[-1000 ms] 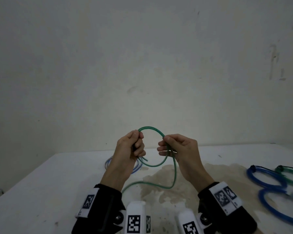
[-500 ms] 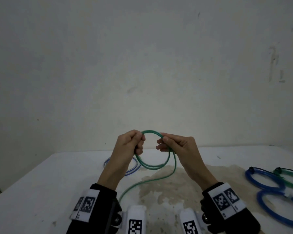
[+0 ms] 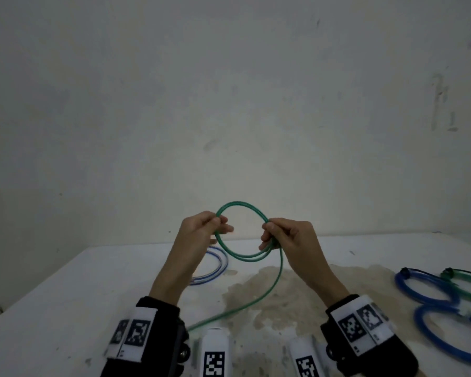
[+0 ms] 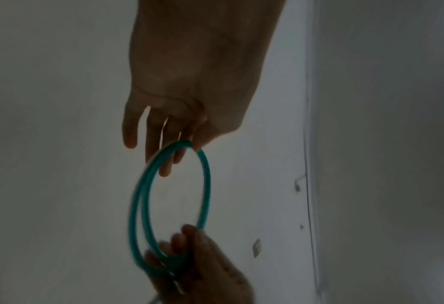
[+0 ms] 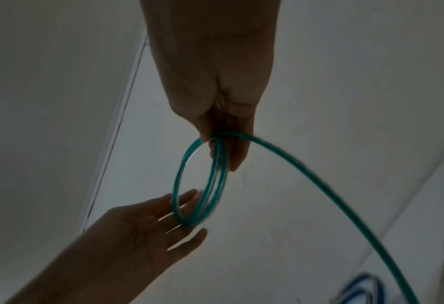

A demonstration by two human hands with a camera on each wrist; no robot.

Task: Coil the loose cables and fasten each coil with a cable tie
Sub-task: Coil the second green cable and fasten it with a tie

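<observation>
Dim, flat lighting is seen in all three views, with a greenish-grey cast. In the head view, a brighter patch is seen low on the pale plaster wall (image 3: 242, 164); corners are darkened and the white tabletop (image 3: 65, 295) edge is bowed by wide-angle distortion. No hard shadows or glare are noted. Both wrist views are darker and grainy; the left hand (image 4: 189, 86) and right hand (image 5: 215, 67) are underexposed against the wall. The thin green cable loop (image 5: 202, 181) is smeared by motion blur, also at (image 4: 140, 205).
</observation>
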